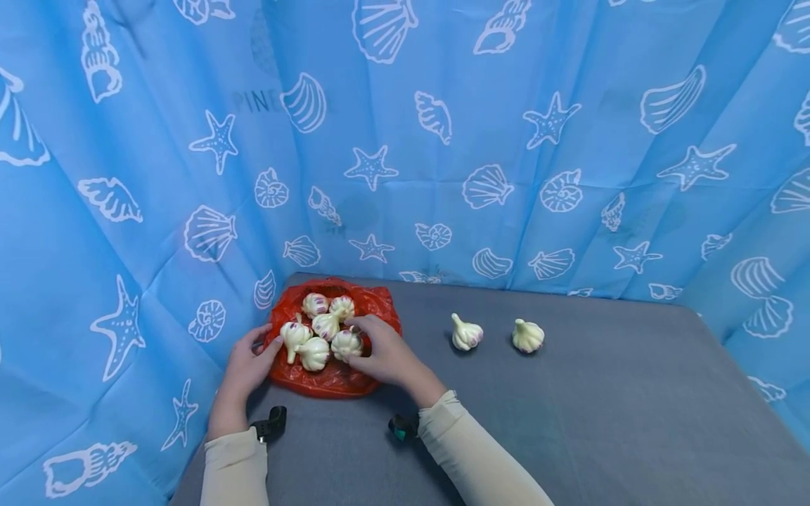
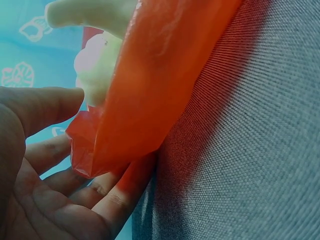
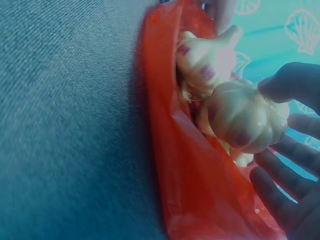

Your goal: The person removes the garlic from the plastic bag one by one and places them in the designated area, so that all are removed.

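Observation:
A red plastic bag [image 1: 297, 379] lies spread open on the table with several white, purple-streaked garlic bulbs in it. At its right side my right hand [image 1: 389, 353] holds one garlic bulb [image 3: 248, 116] between thumb and fingertips, above the bag's rim. Another bulb [image 3: 206, 62] sits just beyond it in the right wrist view. My left hand [image 1: 248, 360] is at the bag's left edge. In the left wrist view its fingers [image 2: 127, 192] reach under the red plastic, and the thumb stands apart from them, near a bulb [image 2: 97, 62].
Two more garlic bulbs, one nearer [image 1: 466, 332] and one farther right [image 1: 528, 336], stand apart on the grey table [image 1: 601, 407]. A blue curtain [image 1: 405, 126] printed with shells and starfish hangs behind the table and along its sides.

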`<state>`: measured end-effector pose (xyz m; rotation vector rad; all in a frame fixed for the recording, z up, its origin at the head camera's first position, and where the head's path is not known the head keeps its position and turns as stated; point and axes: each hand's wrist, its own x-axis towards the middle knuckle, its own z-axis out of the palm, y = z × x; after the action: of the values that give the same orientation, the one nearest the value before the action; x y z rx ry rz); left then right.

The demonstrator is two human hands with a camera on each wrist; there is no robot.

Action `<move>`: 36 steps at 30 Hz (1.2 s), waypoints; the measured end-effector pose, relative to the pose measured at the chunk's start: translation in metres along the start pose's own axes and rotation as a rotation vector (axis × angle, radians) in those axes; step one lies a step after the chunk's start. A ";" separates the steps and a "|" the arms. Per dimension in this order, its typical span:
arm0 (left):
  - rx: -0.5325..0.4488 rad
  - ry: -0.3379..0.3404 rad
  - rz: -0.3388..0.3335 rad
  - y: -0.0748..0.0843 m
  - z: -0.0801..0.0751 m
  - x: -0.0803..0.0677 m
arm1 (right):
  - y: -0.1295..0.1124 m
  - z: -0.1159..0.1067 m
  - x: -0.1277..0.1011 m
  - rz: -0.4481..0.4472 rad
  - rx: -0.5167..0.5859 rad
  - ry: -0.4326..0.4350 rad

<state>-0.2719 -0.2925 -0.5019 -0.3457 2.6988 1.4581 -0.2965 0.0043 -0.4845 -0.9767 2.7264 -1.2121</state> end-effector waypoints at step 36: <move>0.002 0.006 0.007 -0.003 0.002 0.002 | 0.016 -0.042 -0.051 -0.144 0.215 0.130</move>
<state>-0.2736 -0.2930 -0.5056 -0.3414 2.7092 1.4586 -0.2737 0.0680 -0.4778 -1.1191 2.5824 -1.6072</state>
